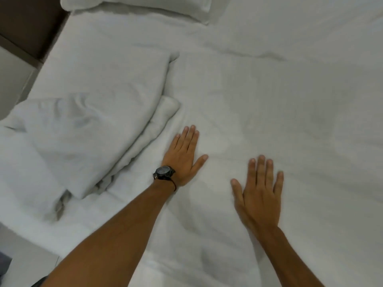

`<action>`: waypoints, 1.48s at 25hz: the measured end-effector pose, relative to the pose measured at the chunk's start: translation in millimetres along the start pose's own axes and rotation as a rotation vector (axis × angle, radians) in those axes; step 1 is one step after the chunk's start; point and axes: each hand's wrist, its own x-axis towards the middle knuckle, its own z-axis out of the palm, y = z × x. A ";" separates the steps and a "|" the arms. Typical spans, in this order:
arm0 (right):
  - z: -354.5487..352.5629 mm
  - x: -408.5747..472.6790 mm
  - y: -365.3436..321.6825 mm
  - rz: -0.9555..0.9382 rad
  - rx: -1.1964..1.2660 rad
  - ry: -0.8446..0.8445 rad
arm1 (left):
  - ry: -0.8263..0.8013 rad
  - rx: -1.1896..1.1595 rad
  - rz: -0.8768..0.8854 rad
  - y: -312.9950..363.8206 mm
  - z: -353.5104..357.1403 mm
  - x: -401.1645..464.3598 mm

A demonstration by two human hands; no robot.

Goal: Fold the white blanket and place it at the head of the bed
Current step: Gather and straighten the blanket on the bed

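Observation:
The white blanket point(259, 100) lies spread flat over the bed, with soft wrinkles across the middle and right. My left hand point(182, 156), with a dark watch on its wrist, rests palm down on the blanket with fingers apart. My right hand point(260, 189) lies flat on the blanket a little nearer and to the right, fingers spread, holding nothing. A bunched, partly folded white bundle point(89, 129) sits to the left of my left hand; whether it is part of the same blanket I cannot tell.
A white pillow point(145, 5) lies at the top of the view. The bed's left edge point(35, 79) borders a dark panel point(27, 23) and pale floor point(12, 77). More floor shows at bottom left.

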 end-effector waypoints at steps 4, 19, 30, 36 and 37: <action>19.7 11.7 -87.1 -0.059 -0.016 -0.007 | 0.052 -0.067 -0.035 -69.0 -7.3 -21.5; 42.0 -32.1 -194.4 -0.074 0.007 -0.047 | -0.197 -0.394 -0.300 -138.4 -22.7 -116.1; 85.7 -30.2 -410.7 0.259 0.070 0.032 | -0.418 -0.237 0.078 -216.5 -73.7 -101.3; 101.2 -42.9 -496.7 0.342 0.114 0.039 | -0.495 -0.225 0.163 -293.5 -95.0 -113.5; 103.0 -44.3 -506.4 0.360 0.100 0.034 | -0.531 -0.201 0.186 -300.7 -93.3 -113.5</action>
